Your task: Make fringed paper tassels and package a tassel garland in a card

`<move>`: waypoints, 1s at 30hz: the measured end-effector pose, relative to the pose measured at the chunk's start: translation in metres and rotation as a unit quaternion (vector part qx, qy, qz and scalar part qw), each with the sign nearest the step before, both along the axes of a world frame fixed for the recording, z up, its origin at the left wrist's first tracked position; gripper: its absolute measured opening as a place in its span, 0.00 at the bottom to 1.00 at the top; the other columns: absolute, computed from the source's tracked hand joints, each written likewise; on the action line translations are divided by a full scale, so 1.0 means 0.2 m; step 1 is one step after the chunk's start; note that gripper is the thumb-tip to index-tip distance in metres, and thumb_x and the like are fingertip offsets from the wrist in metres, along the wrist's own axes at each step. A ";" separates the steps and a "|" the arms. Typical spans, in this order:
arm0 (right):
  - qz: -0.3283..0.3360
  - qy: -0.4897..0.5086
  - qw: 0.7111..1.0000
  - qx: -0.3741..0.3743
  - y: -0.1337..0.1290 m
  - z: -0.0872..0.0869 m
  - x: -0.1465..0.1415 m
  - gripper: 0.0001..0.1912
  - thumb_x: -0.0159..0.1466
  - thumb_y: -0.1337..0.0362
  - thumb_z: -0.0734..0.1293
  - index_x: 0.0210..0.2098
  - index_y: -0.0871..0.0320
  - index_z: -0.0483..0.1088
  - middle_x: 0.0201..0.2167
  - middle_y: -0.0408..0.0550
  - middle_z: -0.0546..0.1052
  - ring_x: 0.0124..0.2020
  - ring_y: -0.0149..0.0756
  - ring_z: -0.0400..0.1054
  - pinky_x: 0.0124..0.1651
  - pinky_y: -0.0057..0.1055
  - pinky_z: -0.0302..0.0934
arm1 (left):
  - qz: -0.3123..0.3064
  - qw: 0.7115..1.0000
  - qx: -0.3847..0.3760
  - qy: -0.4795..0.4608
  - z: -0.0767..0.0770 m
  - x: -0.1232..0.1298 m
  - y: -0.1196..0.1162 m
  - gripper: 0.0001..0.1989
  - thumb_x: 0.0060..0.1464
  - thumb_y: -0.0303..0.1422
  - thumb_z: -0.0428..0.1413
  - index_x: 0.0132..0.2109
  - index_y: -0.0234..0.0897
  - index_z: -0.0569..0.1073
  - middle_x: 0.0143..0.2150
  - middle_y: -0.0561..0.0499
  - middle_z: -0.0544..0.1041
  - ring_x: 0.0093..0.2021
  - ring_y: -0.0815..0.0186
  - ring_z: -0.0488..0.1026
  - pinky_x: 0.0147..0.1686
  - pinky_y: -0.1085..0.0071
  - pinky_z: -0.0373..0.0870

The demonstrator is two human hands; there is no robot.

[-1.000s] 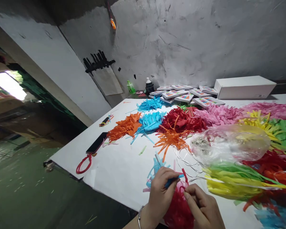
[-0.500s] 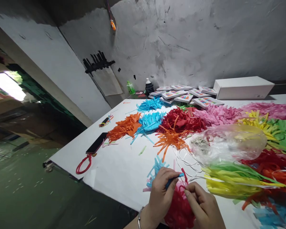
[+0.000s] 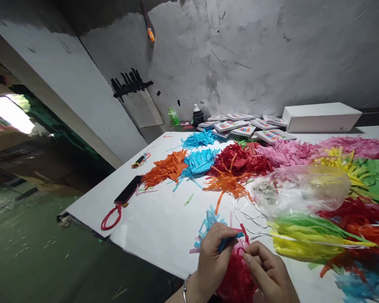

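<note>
My left hand, with a bracelet at the wrist, is closed on blue tissue paper near the table's front edge. Blue fringe strips stick out behind it. Just to the right, my right hand pinches at the top of a red tissue tassel, thumb and forefinger together. Pink paper shows between the hands, and a narrow red strip rises there. The red tassel hangs below both hands, partly hidden by them.
White strings and a clear plastic bag lie beyond my hands. Coloured fringe bundles, such as orange and yellow, spread over the white table. A phone lies left; a white box and flat packs stand behind.
The blue paper in my left hand has tilted and bunched, its tip slightly lower. My right hand has barely moved.
</note>
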State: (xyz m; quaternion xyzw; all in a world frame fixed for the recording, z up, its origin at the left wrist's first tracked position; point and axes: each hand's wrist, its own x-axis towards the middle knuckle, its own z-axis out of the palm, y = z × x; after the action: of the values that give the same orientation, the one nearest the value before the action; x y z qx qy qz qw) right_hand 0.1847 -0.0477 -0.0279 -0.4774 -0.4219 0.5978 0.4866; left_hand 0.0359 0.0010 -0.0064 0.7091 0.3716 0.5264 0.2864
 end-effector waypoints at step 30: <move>-0.068 -0.363 0.871 0.323 0.00 -0.04 0.06 0.10 0.71 0.62 0.61 0.42 0.55 0.74 0.30 0.47 0.80 0.26 0.34 0.76 0.30 0.24 0.66 | 0.035 0.998 -0.050 0.011 -0.04 0.02 -0.06 0.22 0.53 0.19 0.58 0.52 0.44 0.74 0.38 0.52 0.80 0.37 0.66 0.79 0.40 0.72 0.78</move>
State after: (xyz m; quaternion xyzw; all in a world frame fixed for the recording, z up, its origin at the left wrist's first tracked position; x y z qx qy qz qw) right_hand 0.1976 -0.0473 -0.0365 -0.5044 -0.7051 0.1778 0.4656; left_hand 0.0401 -0.0110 -0.0153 0.6860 0.4251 0.5095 0.2986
